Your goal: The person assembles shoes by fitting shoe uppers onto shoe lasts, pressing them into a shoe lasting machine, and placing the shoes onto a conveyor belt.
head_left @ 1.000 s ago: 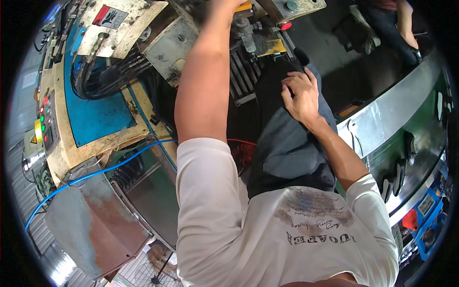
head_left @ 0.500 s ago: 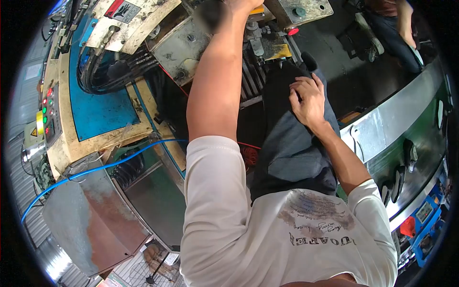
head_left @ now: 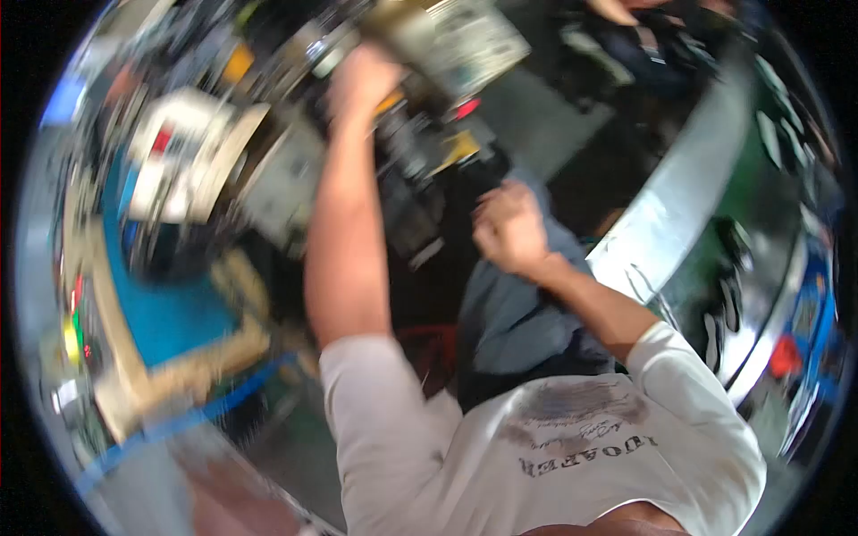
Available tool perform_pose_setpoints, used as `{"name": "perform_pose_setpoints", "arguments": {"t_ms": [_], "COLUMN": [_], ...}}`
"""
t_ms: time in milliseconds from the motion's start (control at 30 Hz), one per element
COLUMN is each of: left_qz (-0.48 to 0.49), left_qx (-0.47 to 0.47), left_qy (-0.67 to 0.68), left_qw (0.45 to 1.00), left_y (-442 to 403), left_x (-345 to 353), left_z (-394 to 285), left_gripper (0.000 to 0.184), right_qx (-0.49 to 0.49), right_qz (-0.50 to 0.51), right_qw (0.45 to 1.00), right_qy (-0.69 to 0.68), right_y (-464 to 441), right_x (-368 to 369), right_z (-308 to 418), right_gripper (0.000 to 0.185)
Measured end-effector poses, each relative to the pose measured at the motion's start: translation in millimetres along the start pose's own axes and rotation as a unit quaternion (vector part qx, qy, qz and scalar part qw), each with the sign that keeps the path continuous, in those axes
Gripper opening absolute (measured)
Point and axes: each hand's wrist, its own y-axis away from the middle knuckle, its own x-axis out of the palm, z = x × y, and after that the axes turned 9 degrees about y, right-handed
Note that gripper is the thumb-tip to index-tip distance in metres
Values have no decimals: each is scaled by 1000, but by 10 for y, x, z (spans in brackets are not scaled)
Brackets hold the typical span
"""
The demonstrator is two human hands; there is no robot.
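Note:
My left hand (head_left: 362,80) is stretched far forward into the machine (head_left: 429,40), beside metal fittings. It is smeared by motion, so its fingers and anything in them cannot be made out. My right hand (head_left: 511,228) is over my knee in grey trousers (head_left: 527,313), fingers loosely bent and a little apart, nothing visible in it. Whether it touches the trousers is unclear. Just ahead of it is a yellow machine part (head_left: 460,149), with a red knob (head_left: 466,109) farther forward.
To the left stands a cream and blue machine housing (head_left: 179,308) with a blue hose (head_left: 201,420) across its front. On the right, a metal-edged conveyor (head_left: 670,214) carries several dark shoe-like pieces (head_left: 730,299). Another person's arm (head_left: 617,11) shows at the top right.
The view has swung and blurred, bringing more of the machine ahead into sight. My left hand now shows fully within the frame. My right hand has come forward from my thigh, its fingers more bent.

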Motion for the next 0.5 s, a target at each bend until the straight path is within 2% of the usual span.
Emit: {"name": "perform_pose_setpoints", "arguments": {"t_ms": [33, 67, 100, 133, 167, 200, 233, 267, 300, 333, 400, 433, 500], "left_qz": [12, -16, -10, -3, 24, 18, 52, 33, 29, 56, 40, 55, 74], "left_qx": [7, 3, 32, 71, 43, 14, 26, 59, 109, 131, 77, 60, 50], "left_qy": [-3, 5, 32, 58, 41, 55, 26, 47, 8, 56, 74, 146, 136], "left_qw": [1000, 1000, 999, 996, 998, 998, 998, 997, 994, 988, 993, 986, 987], "left_y": [-47, 122, 75, -108, -103, -173, -333, -460, -375, -471, -342, -404, -414], "left_x": [17, -70, -35, 88, 15, 71, 116, 225, 173, 199, 152, 207, 186], "left_z": [64, -86, 20, 363, 287, 351, 505, 713, 602, 708, 514, 616, 624], "left_gripper": [36, 37, 39, 40, 38, 36, 33, 28, 26, 26, 21, 19, 18], "right_qx": [3, 1, -19, -6, -4, 2, 6, 9, 8, 13, 6, 9, -1], "right_qz": [39, -2, -12, 7, -22, 4, 30, 21, 13, 15, 29, 18, 6], "right_qw": [997, 999, 996, 997, 998, 999, 999, 999, 1000, 1000, 999, 999, 999], "right_qy": [62, 43, 90, 72, 55, 50, 35, 29, 14, 17, 31, 27, 38], "right_y": [-9, 62, 59, 79, 79, 71, 58, 58, 84, 86, 66, 75, 98], "right_x": [-43, -9, -6, 10, 30, -10, -29, 0, 20, 40, -41, -22, -1], "right_z": [44, 36, 29, 7, 24, 39, 50, 42, 35, 33, 40, 39, 22], "right_gripper": [14, 19, 21, 22, 20, 16, 13, 13, 13, 16, 20, 21, 23]}}
